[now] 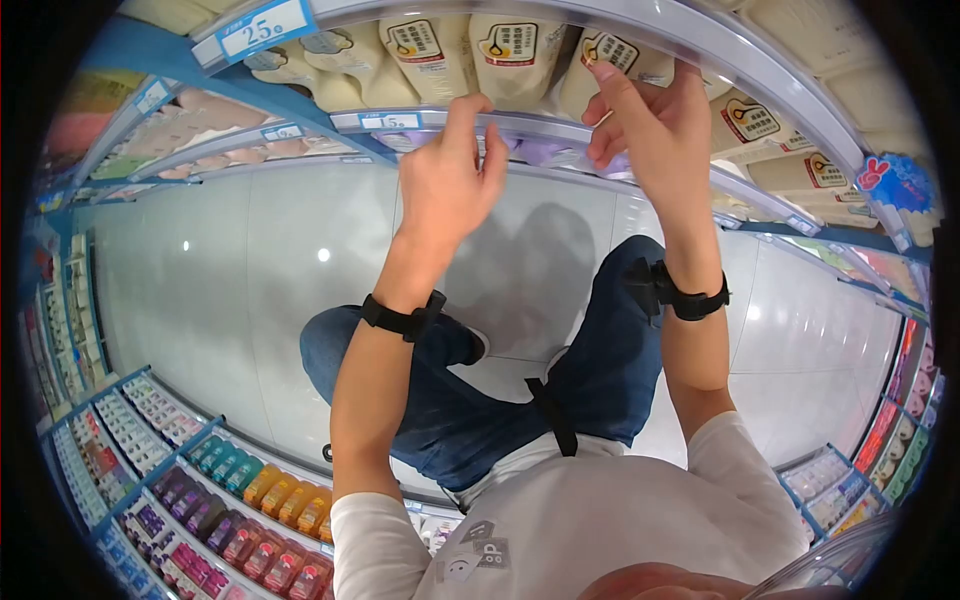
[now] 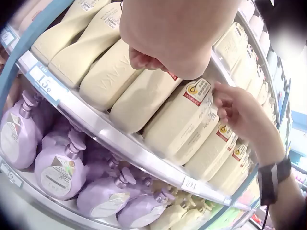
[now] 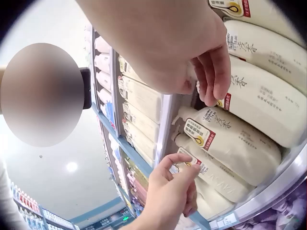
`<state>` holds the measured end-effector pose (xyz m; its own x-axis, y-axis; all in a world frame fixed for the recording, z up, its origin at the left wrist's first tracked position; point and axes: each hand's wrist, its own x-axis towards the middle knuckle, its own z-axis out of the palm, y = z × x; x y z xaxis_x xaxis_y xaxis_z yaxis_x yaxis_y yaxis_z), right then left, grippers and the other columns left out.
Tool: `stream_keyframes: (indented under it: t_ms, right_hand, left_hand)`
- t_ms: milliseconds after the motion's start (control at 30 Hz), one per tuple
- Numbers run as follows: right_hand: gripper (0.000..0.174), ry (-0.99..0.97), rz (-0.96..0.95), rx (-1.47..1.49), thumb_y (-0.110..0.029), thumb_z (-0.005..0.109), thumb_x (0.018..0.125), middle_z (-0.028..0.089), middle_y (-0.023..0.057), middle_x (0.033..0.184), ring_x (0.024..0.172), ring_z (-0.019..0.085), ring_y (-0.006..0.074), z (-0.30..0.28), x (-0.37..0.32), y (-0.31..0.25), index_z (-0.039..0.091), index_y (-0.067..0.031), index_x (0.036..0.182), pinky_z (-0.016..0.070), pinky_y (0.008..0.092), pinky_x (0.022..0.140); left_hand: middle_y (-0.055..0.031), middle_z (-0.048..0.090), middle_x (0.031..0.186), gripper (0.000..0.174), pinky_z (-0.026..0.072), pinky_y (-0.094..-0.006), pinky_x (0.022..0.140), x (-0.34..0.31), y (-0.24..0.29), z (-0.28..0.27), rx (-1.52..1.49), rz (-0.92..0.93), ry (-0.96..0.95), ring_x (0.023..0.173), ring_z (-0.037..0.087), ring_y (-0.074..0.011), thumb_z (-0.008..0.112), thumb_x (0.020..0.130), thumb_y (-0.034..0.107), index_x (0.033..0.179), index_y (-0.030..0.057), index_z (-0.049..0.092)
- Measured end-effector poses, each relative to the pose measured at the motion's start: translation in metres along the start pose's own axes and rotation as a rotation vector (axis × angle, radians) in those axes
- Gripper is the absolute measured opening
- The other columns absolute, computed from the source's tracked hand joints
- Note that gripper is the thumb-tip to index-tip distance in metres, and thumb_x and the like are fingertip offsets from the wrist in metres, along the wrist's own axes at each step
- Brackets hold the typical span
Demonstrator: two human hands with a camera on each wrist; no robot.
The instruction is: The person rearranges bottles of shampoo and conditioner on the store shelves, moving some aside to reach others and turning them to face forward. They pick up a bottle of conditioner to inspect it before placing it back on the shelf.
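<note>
Cream-coloured pump bottles point(image 1: 515, 55) with a dark-framed label stand side by side on the shelf in front of me. My right hand point(image 1: 660, 130) is at the row, its thumb overlapping one bottle's label in the head view. From the right wrist, the loosely bent fingers point(image 3: 218, 72) hang over the upper end of a cream bottle point(image 3: 235, 139). My left hand point(image 1: 450, 185), fingers loosely bent around nothing, hovers just before the shelf edge. In the left wrist view its palm side hides part of the cream bottles point(image 2: 144, 103).
Lilac pump bottles point(image 2: 60, 167) fill the shelf below. A price rail point(image 2: 115, 136) runs along the shelf front, with blue-framed tags point(image 1: 390, 121). Behind me, a rack holds coloured bottles point(image 1: 280, 495). My bent knees point(image 1: 335, 345) flank the tiled floor point(image 1: 530, 250).
</note>
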<state>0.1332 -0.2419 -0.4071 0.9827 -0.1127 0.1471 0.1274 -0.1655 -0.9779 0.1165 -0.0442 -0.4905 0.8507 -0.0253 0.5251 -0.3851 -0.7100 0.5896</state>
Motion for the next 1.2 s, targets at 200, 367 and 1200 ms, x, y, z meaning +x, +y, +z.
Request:
stream_keyframes:
  t_ms: [200,367,1200]
  right_hand:
    - [0.025,-0.048,0.109,0.324,-0.020,0.058,0.104,0.061,0.0116,0.068,0.048,0.060,0.0193,0.001,0.019,0.003,0.062,0.0041,0.100,0.0482,0.0308,0.044]
    - [0.022,0.002,0.129,0.246,-0.022,0.059,0.105,0.052,0.0046,0.060,0.044,0.050,0.0152,-0.002,0.024,-0.001,0.061,-0.0020,0.096,0.0367,0.0288,0.040]
    - [0.041,-0.465,0.373,0.322,-0.027,0.053,0.109,0.045,0.0028,0.050,0.038,0.042,0.0135,-0.046,0.065,0.032,0.054,-0.0063,0.073,0.0285,0.0275,0.035]
  left_hand:
    - [-0.0038,0.049,0.052,0.023,0.0438,-0.0342,0.045,-0.009,-0.006,0.003,0.066,0.023,-0.042,0.043,0.054,-0.0195,0.069,0.091,0.007,0.113,0.0084,0.061]
    - [-0.0050,0.052,0.052,0.021,0.0449,-0.0363,0.045,-0.010,-0.007,0.003,0.114,0.086,-0.053,0.044,0.057,-0.0234,0.069,0.091,0.010,0.111,0.0090,0.062]
    - [-0.0082,0.058,0.055,0.018,0.0469,-0.0401,0.046,-0.015,-0.009,-0.004,0.152,0.102,-0.106,0.048,0.062,-0.0275,0.068,0.093,0.011,0.110,0.0115,0.063]
